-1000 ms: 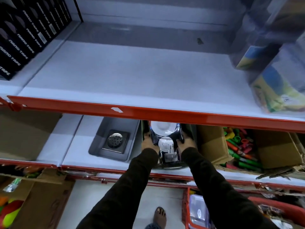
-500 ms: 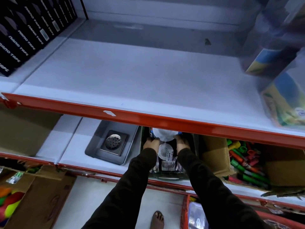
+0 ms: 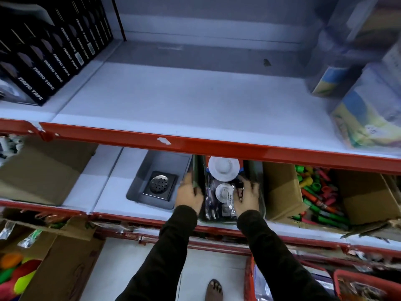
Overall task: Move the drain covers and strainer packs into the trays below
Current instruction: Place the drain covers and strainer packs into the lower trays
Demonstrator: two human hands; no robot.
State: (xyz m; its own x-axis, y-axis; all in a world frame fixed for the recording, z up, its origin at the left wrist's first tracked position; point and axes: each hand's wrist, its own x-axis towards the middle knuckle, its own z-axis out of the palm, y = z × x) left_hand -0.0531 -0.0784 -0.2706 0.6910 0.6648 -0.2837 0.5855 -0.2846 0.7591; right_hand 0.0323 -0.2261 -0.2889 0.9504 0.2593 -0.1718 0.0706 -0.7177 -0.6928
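Note:
On the lower shelf a grey tray [image 3: 149, 164] holds one square steel drain cover [image 3: 160, 185]. To its right stands a dark green tray [image 3: 253, 170] with clear strainer packs [image 3: 223, 192] inside, white round strainers showing through the plastic. My left hand [image 3: 189, 192] grips the green tray's left wall. Inside the tray at its right side, my right hand [image 3: 247, 195] lies on the strainer packs, fingers curled around their edge. The tray's far end is hidden under the red shelf edge.
A red-edged white upper shelf [image 3: 195, 101] overhangs the trays, with black nano tape boxes [image 3: 43, 53] at left and wrapped packs [image 3: 366, 118] at right. Cardboard boxes [image 3: 282, 190] flank the trays; the right one holds coloured items. Red baskets [image 3: 251, 276] stand on the floor.
My left hand has moved from the packs out to the green tray's left wall. The right hand has shifted right along the packs. The view has tilted slightly.

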